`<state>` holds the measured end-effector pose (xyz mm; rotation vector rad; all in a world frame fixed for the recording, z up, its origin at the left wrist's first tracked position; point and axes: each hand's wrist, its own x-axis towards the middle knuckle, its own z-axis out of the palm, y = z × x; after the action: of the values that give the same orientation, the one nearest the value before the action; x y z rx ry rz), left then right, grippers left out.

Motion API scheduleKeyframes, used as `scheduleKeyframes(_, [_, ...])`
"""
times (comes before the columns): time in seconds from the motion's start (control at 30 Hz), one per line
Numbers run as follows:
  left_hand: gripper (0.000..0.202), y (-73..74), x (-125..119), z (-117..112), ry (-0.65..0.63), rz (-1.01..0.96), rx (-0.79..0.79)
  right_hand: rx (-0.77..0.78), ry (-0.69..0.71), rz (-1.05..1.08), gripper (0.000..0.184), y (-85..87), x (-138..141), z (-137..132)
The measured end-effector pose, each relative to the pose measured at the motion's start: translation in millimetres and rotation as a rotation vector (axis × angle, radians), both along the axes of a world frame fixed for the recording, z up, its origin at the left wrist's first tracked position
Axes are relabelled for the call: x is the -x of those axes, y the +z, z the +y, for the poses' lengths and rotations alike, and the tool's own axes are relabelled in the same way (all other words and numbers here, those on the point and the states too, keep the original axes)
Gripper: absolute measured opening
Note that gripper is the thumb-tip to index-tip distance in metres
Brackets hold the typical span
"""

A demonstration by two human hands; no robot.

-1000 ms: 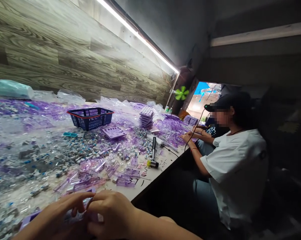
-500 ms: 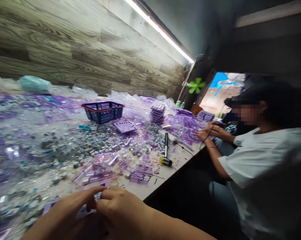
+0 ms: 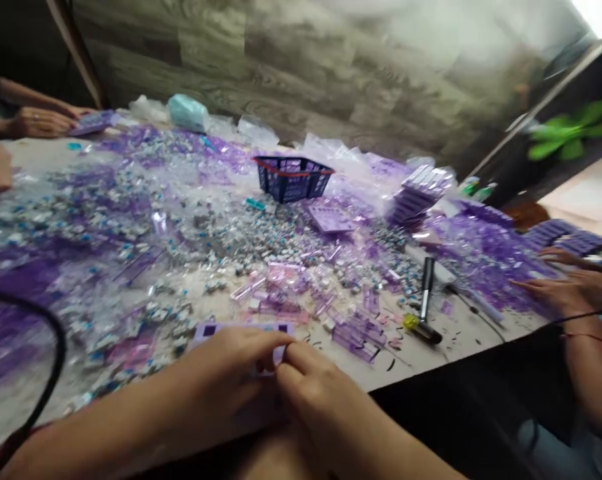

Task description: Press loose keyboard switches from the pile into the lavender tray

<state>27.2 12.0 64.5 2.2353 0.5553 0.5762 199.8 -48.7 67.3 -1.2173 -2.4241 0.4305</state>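
Observation:
A light purple plastic panel with slots (image 3: 205,331) lies at the front edge of the table, mostly covered by my hands. My left hand (image 3: 231,363) is curled over it, fingers bent and closed around its far side. My right hand (image 3: 313,383) touches the left one at the fingertips. Its fingers are bent and pressed together over the panel; whatever they pinch is hidden. Just beyond lie clear pink and purple plastic strips (image 3: 283,290) and a heap of small grey-white parts with blue bits (image 3: 221,233).
A hammer with a yellow face (image 3: 425,303) lies to the right, near the edge. Behind stand a dark blue basket (image 3: 295,180), another purple panel (image 3: 331,219) and a stack of panels (image 3: 415,197). Co-workers' hands are at left (image 3: 41,122) and right (image 3: 565,290). A black cable (image 3: 55,347) loops at left.
My view has swung left and down, so the table's left side and a co-worker's hands there now show. My hands stay together at the panel, more of which is visible.

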Motion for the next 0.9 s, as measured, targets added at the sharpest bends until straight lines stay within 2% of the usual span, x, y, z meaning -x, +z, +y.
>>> scheduleKeyframes(0.17, [0.013,0.2,-1,1,-0.024,0.059,0.004,-0.016,0.008,0.006,0.017,-3.2,-3,-4])
scheduleKeyframes(0.27, [0.013,1.3,-2,-1,-0.013,0.140,-0.060,-0.058,0.029,-0.017,0.019,-4.0,-4,-6])
scheduleKeyframes(0.43, [0.016,2.5,-4,-4,0.002,0.211,-0.119,-0.002,0.006,0.018,0.020,-5.2,-7,-6])
scheduleKeyframes(0.6, [0.014,0.0,-2,-3,-0.027,0.197,-0.113,-0.006,-0.039,0.036,0.022,-5.0,-5,-6])
scheduleKeyframes(0.73, [0.016,3.5,2,-2,-0.061,0.168,-0.074,-0.014,-0.053,0.113,0.019,-9.4,-6,-8])
scheduleKeyframes(0.9, [0.014,3.5,8,3,-0.174,0.102,-0.139,-0.036,-0.040,0.241,0.014,-17.7,-11,-12])
